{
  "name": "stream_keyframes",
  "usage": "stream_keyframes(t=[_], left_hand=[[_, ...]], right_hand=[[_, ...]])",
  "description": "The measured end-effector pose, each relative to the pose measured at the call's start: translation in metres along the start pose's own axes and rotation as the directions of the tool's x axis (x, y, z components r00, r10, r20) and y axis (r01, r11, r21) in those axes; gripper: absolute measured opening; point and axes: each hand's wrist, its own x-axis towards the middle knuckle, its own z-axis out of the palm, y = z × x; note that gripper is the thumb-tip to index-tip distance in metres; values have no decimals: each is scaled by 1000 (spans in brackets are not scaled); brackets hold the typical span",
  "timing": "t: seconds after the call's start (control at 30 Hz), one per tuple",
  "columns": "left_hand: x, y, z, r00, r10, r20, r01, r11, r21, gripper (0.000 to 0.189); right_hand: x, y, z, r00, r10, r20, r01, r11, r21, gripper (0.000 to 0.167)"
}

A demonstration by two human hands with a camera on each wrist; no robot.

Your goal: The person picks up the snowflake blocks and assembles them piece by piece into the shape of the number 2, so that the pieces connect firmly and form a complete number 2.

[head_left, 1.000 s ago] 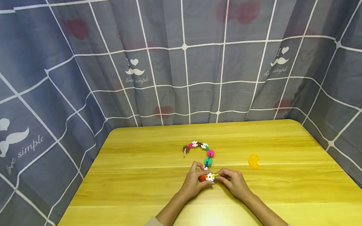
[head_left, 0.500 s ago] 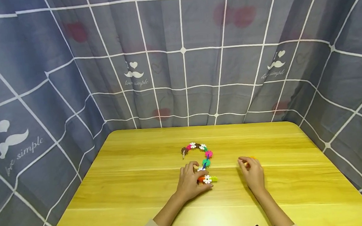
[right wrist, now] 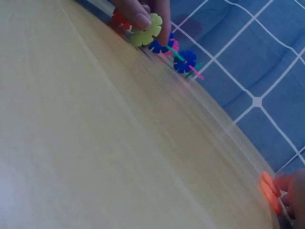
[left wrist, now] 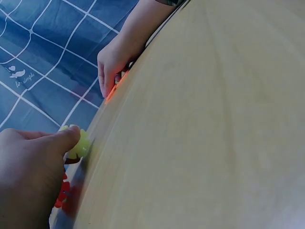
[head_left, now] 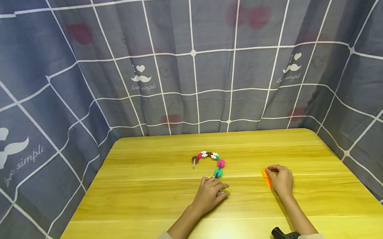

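Observation:
A chain of colourful flower-shaped interlocking discs (head_left: 218, 173) curves over the table. At its near end, my left hand (head_left: 207, 196) pinches a yellow-green disc (left wrist: 83, 145), which stands on edge between thumb and fingers. A red disc (left wrist: 63, 193) shows under that hand in the left wrist view; other discs there are hidden by the fingers. Over to the right, my right hand (head_left: 283, 180) has its thumb and fingertips on an orange flower-shaped disc (head_left: 269, 182). Lighter orange (head_left: 264, 172) shows just beyond it. In the right wrist view, the orange disc (right wrist: 269, 192) appears at the right edge.
The wooden table (head_left: 133, 199) carries the chain and the orange discs. A grey-blue curtain (head_left: 175, 79) with white lines hangs behind it and along both sides. Black wrist mounts (head_left: 286, 236) sit on the sleeves.
My right hand has left the yellow-green disc beside my left hand and moved right to the orange discs. My left hand stays at the chain's near end and now covers more of it.

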Motion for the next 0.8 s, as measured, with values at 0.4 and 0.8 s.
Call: stream_keyframes(t=[0.4, 0.8], left_hand=[[-3, -3, 2, 998, -36, -44, 34, 999, -39, 9], [-5, -3, -1, 999, -9, -49, 8, 1000, -21, 10]], right_hand=[[-4, 2, -12, 989, -12, 149, 10, 1000, 18, 31], [-6, 7, -15, 971, -119, 210, 117, 993, 25, 43]])
